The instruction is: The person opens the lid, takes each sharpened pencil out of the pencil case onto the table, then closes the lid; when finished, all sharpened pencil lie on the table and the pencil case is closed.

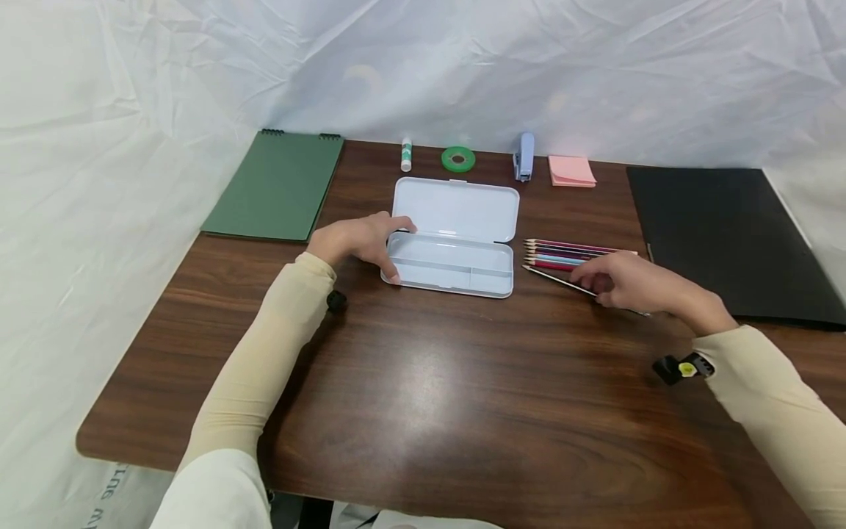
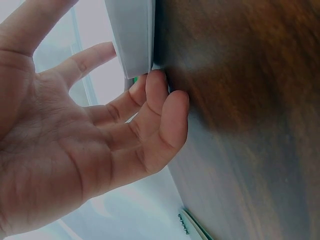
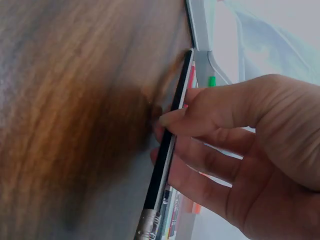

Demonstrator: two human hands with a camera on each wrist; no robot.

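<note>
An open case [image 1: 456, 242] is seen at the centre of the surface [image 1: 423, 397], lid folded back toward 12 o'clock. The case's 9 o'clock end is held by the left hand [image 1: 360, 242], fingers curled at its edge. A row of pencils [image 1: 568, 253] is laid just beside the case at 3 o'clock. The nearest pencil [image 3: 167, 150], black with a metal ferrule, is pinched by the right hand [image 1: 634, 286]. A notebook [image 1: 277, 184] is noted at 10 o'clock, a folder [image 1: 727, 235] at 2 o'clock.
</note>
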